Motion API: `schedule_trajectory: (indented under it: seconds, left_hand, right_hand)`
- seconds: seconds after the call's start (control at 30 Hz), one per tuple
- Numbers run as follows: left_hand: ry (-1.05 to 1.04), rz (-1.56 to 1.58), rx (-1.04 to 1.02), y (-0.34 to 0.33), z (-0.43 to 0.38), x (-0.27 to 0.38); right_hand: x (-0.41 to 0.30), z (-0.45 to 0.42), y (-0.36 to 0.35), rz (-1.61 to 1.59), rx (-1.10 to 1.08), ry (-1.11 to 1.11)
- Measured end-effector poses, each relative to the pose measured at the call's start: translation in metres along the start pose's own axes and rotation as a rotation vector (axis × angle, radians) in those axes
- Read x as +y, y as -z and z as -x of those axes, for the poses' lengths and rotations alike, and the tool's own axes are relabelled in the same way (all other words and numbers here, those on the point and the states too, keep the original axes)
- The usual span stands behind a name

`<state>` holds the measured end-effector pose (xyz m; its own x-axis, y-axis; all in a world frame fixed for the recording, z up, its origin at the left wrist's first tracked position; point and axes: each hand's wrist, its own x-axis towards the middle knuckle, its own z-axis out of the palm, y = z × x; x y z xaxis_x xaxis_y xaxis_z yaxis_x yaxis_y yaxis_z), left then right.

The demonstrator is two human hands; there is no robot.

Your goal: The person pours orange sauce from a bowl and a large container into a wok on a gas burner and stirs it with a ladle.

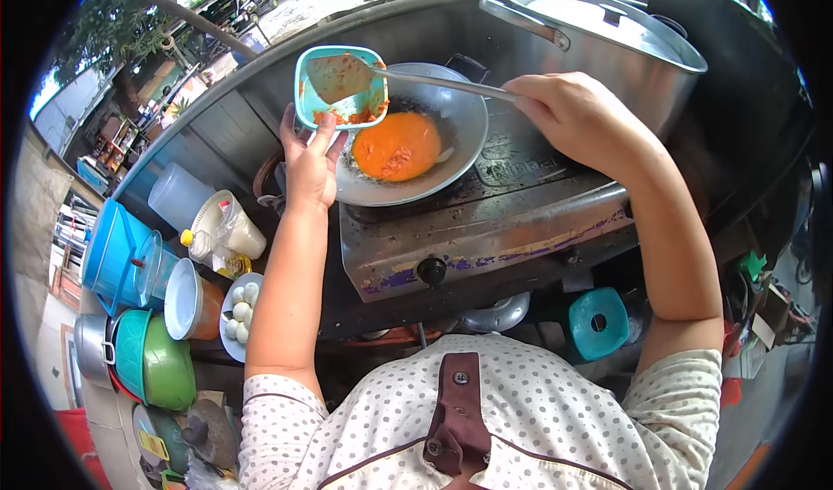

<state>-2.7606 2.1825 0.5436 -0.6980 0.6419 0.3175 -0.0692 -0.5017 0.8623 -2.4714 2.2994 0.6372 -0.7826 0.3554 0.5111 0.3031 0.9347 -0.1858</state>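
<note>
My left hand [311, 158] holds a light-blue plastic container [304, 99] tilted over the left edge of a metal wok [465, 138]. Red paste clings to the container's inner walls. With my right hand [559, 109] I grip the long metal handle of a spatula [338, 78], whose paste-smeared blade is inside the container. Orange-red sauce [397, 146] with a thicker clump of red paste lies in the bottom of the wok. The wok stands on the left part of a metal gas stove [494, 229].
A large lidded aluminium pot [625, 67] stands at the back right. Left of my left arm are a plate of peeled eggs [239, 314], a white-rimmed tub [184, 300], blue buckets [110, 249], and green basins [169, 363]. A metal wall [228, 109] curves behind the stove.
</note>
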Motion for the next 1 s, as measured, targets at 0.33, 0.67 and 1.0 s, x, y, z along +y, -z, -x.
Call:
schedule_trajectory:
  seconds: [0.33,0.67,1.0]
  left_hand:
    - [-0.062,0.233,-0.005,-0.021,0.012,-0.013]
    - [0.044,0.175,-0.192,-0.017,0.007,-0.011]
    - [0.045,0.185,-0.192,-0.005,-0.007,-0.008]
  right_hand:
    - [0.004,-0.008,0.006,0.069,-0.253,-0.019]
    - [0.001,-0.031,0.029,0.337,-0.248,0.028]
    - [0.004,-0.013,0.03,0.322,-0.058,0.013]
